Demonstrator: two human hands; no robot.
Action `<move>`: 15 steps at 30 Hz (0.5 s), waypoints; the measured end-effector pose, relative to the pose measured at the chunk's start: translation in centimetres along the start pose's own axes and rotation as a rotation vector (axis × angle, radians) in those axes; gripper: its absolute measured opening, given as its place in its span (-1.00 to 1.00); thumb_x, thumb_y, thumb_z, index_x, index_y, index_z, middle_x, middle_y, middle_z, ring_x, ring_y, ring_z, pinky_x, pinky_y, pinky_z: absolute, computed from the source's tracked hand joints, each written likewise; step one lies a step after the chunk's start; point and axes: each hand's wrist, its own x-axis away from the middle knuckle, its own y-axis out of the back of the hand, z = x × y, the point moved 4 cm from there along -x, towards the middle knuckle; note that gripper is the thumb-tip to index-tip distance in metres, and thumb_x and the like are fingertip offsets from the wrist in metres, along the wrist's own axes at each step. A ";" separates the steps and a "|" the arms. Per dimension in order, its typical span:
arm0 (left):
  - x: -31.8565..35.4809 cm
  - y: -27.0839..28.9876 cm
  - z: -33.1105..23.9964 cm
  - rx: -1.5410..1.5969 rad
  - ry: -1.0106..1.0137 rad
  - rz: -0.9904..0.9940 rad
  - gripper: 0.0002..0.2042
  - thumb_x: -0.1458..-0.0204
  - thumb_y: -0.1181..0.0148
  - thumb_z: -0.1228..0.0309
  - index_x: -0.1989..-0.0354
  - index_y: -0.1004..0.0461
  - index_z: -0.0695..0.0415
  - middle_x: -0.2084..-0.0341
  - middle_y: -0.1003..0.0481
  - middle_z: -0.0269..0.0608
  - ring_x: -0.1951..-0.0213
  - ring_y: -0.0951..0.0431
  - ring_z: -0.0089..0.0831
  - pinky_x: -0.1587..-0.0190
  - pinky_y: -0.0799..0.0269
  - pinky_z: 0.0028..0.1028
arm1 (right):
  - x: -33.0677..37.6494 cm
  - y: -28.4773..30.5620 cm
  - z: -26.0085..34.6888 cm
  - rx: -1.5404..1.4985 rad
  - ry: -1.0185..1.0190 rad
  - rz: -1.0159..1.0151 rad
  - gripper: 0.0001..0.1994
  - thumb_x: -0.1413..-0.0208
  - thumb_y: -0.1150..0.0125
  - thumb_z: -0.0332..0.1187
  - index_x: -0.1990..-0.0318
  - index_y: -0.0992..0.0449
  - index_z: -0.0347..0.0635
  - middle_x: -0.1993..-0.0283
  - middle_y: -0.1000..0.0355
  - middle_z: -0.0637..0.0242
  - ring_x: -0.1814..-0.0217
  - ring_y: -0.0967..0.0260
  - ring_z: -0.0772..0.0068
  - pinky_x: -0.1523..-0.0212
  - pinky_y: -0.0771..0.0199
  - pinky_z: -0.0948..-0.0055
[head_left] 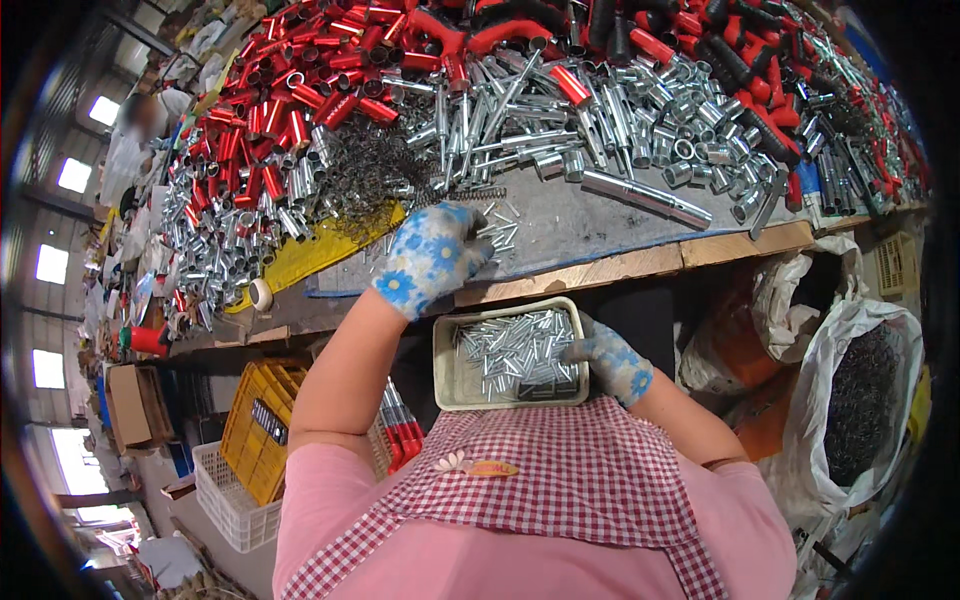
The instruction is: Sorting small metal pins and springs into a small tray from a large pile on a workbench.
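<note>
In the head view, the pale tray stood against the person's checked apron and held a heap of small silver pins. The right hand, in a flowered glove, was closed over the tray's right wall, thumb above the rim. The left hand, gloved alike, was above the tray's upper left, its fingers curled just beside loose pins on the worktop; whether it pinched any could not be told. Beyond the tray lay silver tubes, dark springs and, farther off, red tubes. Below the tray, an orange-yellow patch on the apron bore lettering too small to read surely. Left of the tray, a yellow crate carried a dark label with pale, unclear markings. Right of the tray stood a white sack of dark small parts.
</note>
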 end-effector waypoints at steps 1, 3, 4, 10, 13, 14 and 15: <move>-0.7 -0.2 0.4 -0.118 -0.081 -0.097 -0.66 0.05 -0.36 0.29 0.13 -0.62 0.23 0.28 -0.61 0.12 0.17 -0.64 -0.06 0.05 -0.52 -0.21 | 0.2 -0.2 0.2 0.006 -0.010 -0.015 -0.21 0.16 -0.08 -0.71 -0.38 -0.15 -0.35 -0.23 -0.39 0.08 -0.25 -0.39 0.19 -0.28 -0.42 0.29; -2.0 -0.7 0.3 -0.177 -0.084 -0.070 -0.68 0.08 -0.34 0.30 0.17 -0.64 0.22 0.25 -0.61 0.14 0.14 -0.62 0.04 0.04 -0.52 -0.18 | 0.5 -0.4 0.5 0.009 -0.016 -0.037 -0.21 0.16 -0.08 -0.71 -0.38 -0.15 -0.35 -0.22 -0.39 0.09 -0.24 -0.39 0.21 -0.28 -0.41 0.30; -2.4 -0.9 0.0 -0.214 -0.021 0.049 -0.68 0.10 -0.34 0.28 0.19 -0.64 0.21 0.26 -0.61 0.13 0.15 -0.62 0.03 0.04 -0.52 -0.17 | 0.6 -0.5 0.5 0.008 -0.019 -0.044 -0.21 0.16 -0.09 -0.71 -0.38 -0.15 -0.35 -0.23 -0.39 0.08 -0.25 -0.39 0.21 -0.29 -0.41 0.30; -3.9 -1.3 -0.6 -0.251 0.045 0.148 -0.72 0.13 -0.31 0.27 0.30 -0.66 0.19 0.35 -0.61 0.16 0.21 -0.64 0.03 0.08 -0.54 -0.14 | 0.6 0.2 0.2 -0.012 -0.012 -0.048 -0.22 0.15 -0.07 -0.73 -0.38 -0.14 -0.37 -0.23 -0.38 0.06 -0.27 -0.38 0.19 -0.29 -0.40 0.29; -4.1 -0.7 -1.8 -0.323 0.001 0.171 -0.73 0.13 -0.31 0.27 0.32 -0.67 0.19 0.37 -0.60 0.16 0.23 -0.63 0.04 0.08 -0.54 -0.14 | 0.6 -0.4 0.7 -0.011 -0.023 -0.041 -0.21 0.15 -0.05 -0.73 -0.39 -0.12 -0.39 -0.24 -0.37 0.03 -0.28 -0.37 0.18 -0.30 -0.39 0.28; -4.7 -1.7 -1.0 -0.340 -0.066 0.144 -0.72 0.15 -0.34 0.25 0.33 -0.67 0.20 0.39 -0.60 0.17 0.25 -0.63 0.06 0.09 -0.55 -0.14 | 0.6 -0.6 0.8 -0.018 -0.032 -0.039 -0.21 0.15 -0.05 -0.72 -0.39 -0.10 -0.39 -0.24 -0.37 0.02 -0.29 -0.37 0.17 -0.31 -0.38 0.28; -5.0 -2.0 -0.5 -0.341 -0.063 0.143 -0.72 0.15 -0.34 0.25 0.33 -0.67 0.20 0.39 -0.60 0.17 0.25 -0.63 0.06 0.09 -0.55 -0.14 | 0.5 -0.5 0.6 -0.016 -0.033 -0.037 -0.21 0.15 -0.05 -0.72 -0.39 -0.10 -0.39 -0.24 -0.37 0.02 -0.29 -0.37 0.17 -0.31 -0.38 0.28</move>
